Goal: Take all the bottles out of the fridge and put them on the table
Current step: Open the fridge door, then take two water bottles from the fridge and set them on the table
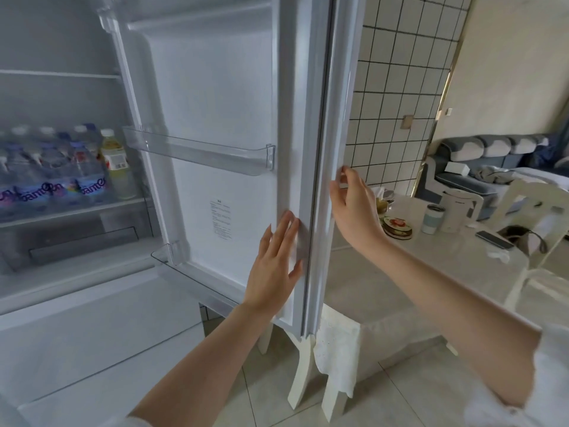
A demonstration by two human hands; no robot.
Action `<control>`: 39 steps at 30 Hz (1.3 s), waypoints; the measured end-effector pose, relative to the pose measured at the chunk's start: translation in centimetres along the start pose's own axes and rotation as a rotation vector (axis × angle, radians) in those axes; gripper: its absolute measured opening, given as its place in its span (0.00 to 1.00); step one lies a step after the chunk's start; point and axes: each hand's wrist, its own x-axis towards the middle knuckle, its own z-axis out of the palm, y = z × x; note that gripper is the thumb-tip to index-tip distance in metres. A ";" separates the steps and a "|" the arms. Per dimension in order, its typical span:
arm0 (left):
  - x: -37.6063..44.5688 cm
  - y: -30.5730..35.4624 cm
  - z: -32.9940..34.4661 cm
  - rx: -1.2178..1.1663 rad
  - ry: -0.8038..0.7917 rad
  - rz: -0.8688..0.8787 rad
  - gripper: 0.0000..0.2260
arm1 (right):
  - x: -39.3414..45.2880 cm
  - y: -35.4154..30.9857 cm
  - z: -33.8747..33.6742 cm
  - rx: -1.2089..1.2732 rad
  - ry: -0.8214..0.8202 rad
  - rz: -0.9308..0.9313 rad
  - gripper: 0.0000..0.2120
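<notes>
The fridge stands open, its door (215, 97) swung out toward me. On a shelf inside at the left stand several water bottles (52, 174) with purple-blue labels, and beside them a yellow drink bottle (115, 163) with a white cap. My left hand (277, 260) presses flat, fingers straight, on the inner edge of the door. My right hand (354, 208) grips the door's outer edge, fingers curled round it. The table (431, 272), pale and marbled, lies to the right behind the door.
On the table stand a white kettle (455, 211), a pale green tumbler (432, 218), a stack of patterned coasters (397, 228) and a phone (494, 239). A white chair (529, 217) is at its far side. Two clear door bins (200, 155) hold nothing. A sofa sits at the back right.
</notes>
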 end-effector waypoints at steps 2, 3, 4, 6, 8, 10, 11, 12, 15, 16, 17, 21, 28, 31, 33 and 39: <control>-0.3 -0.2 -0.4 -0.013 0.027 0.014 0.32 | -0.7 -0.3 -0.4 -0.015 0.016 0.002 0.18; -0.6 -0.4 -0.7 -0.032 0.050 0.015 0.30 | -1.1 -0.5 -0.6 -0.029 0.034 -0.011 0.19; -1.0 -0.6 -1.0 -0.061 0.073 0.007 0.29 | -1.7 -0.8 -0.9 -0.041 0.057 -0.034 0.20; -1.8 -1.1 -2.0 -0.104 0.111 -0.036 0.26 | -2.9 -2.0 -1.1 -0.033 0.091 -0.107 0.20; -2.5 -2.0 -3.2 -0.101 0.132 -0.088 0.25 | -4.0 -3.6 -0.9 -0.011 0.093 -0.184 0.20; -3.0 -3.0 -4.6 -0.083 0.163 -0.149 0.23 | -4.8 -5.2 -0.1 0.023 0.045 -0.224 0.20; -3.1 -3.6 -5.4 -0.079 0.180 -0.180 0.22 | -5.0 -6.0 0.5 0.044 0.012 -0.230 0.20; -3.2 -4.1 -6.2 -0.087 0.197 -0.208 0.21 | -5.2 -6.6 1.1 0.063 -0.021 -0.234 0.19; -3.8 -6.2 -8.9 -0.122 0.262 -0.293 0.17 | -5.4 -8.5 4.2 0.107 -0.114 -0.248 0.19; -4.1 -7.1 -9.8 -0.129 0.281 -0.316 0.16 | -5.4 -9.1 5.4 0.117 -0.140 -0.251 0.19; -4.3 -7.8 -10.6 -0.138 0.293 -0.340 0.15 | -5.5 -9.5 6.5 0.127 -0.164 -0.254 0.19; -5.6 -12.0 -13.7 -0.152 0.337 -0.434 0.13 | -5.4 -11.2 12.1 0.186 -0.270 -0.240 0.18; -7.3 -23.7 -19.0 -0.078 0.376 -0.548 0.11 | -4.1 -16.1 25.5 0.279 -0.392 -0.197 0.18; -7.0 -29.8 -21.2 -0.082 0.362 -0.575 0.10 | -2.7 -18.4 31.5 0.307 -0.398 -0.165 0.18; -6.5 -33.7 -22.4 -0.104 0.347 -0.604 0.09 | -1.6 -19.8 35.3 0.316 -0.393 -0.131 0.18; -4.0 -43.0 -24.2 -0.210 0.312 -0.748 0.11 | 1.7 -21.3 44.4 0.277 -0.364 -0.039 0.19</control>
